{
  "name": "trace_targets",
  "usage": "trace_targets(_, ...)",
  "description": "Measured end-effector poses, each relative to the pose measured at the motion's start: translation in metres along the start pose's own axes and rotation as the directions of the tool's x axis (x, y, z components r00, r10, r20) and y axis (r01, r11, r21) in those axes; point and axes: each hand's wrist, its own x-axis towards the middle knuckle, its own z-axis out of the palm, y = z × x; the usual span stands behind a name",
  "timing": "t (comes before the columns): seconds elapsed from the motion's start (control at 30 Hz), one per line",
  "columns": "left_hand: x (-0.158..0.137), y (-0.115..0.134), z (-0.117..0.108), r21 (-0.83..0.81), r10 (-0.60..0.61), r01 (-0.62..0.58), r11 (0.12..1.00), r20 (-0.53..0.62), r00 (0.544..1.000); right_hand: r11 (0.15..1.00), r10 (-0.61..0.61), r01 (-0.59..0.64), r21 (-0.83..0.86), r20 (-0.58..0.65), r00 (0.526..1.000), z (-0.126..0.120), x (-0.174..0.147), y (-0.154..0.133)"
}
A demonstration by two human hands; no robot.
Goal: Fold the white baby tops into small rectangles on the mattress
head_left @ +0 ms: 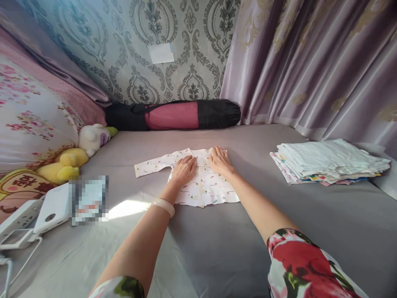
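A small white baby shirt [201, 188] with a scattered print lies spread on the grey bed sheet [214, 248]. One sleeve reaches out to the left; the other does not show at full length on the right. My left hand [185, 169] rests flat on the shirt's left chest, below the shoulder. Flat on the upper right part, near the shoulder, lies my right hand [219, 159], fingers stretched away from me. Neither hand grasps the cloth. A pale bangle [163, 206] circles my left wrist.
A stack of folded clothes [325, 161] sits at the right. Along the wall lies a black and pink roll bag [172, 116]. Plush toys [71, 161], a power strip [21, 215], a white device [53, 207] with cables and a blurred-out item [89, 200] are at the left.
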Motion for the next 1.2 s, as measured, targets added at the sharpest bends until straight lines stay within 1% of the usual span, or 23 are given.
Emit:
trace_targets(0.2, 0.001, 0.0, -0.001, 0.004, -0.006, 0.006, 1.0, 0.053, 0.999, 0.999, 0.005, -0.004, -0.055, 0.005, 1.0, 0.005, -0.005, 0.013)
trace_targets(0.37, 0.002, -0.003, -0.004, -0.026, -0.002, 0.005, 1.0, 0.084, 0.996, 0.998, 0.01, -0.008, -0.068, 0.018, 1.0, 0.008, -0.002, 0.014)
trace_targets(0.5, 0.002, -0.001, -0.005, -0.015, 0.02, -0.019, 1.0, 0.099, 0.995, 0.997, 0.038, -0.033, -0.075, 0.057, 0.998, 0.003, 0.001, 0.012)
trace_targets(0.6, 0.0, 0.004, -0.006, 0.005, -0.047, 0.047, 0.999, 0.135, 0.99, 0.996, 0.027, -0.024, -0.084, 0.038, 0.999, -0.001, -0.001, 0.001)
trace_targets(0.7, -0.009, 0.01, -0.008, 0.027, -0.15, 0.148, 0.989, 0.165, 0.975, 0.996, -0.068, 0.068, -0.065, 0.008, 0.998, -0.001, -0.004, -0.022)
trace_targets(0.8, -0.025, 0.015, -0.013, 0.05, -0.215, 0.21, 0.976, 0.169, 0.962, 0.984, -0.174, 0.175, -0.019, 0.046, 0.984, 0.003, -0.006, -0.048)
trace_targets(0.9, -0.041, 0.018, -0.018, 0.073, -0.248, 0.24, 0.968, 0.146, 0.958, 0.972, -0.236, 0.236, 0.004, 0.075, 0.969, 0.01, -0.004, -0.066)
trace_targets(1.07, -0.056, 0.022, -0.021, 0.084, -0.295, 0.284, 0.955, 0.171, 0.94, 0.971, -0.238, 0.239, 0.003, 0.076, 0.968, 0.022, 0.0, -0.072)
trace_targets(1.2, -0.059, 0.024, -0.019, 0.083, -0.294, 0.284, 0.955, 0.155, 0.943, 0.97, -0.24, 0.241, -0.013, 0.077, 0.968, 0.021, -0.001, -0.071)
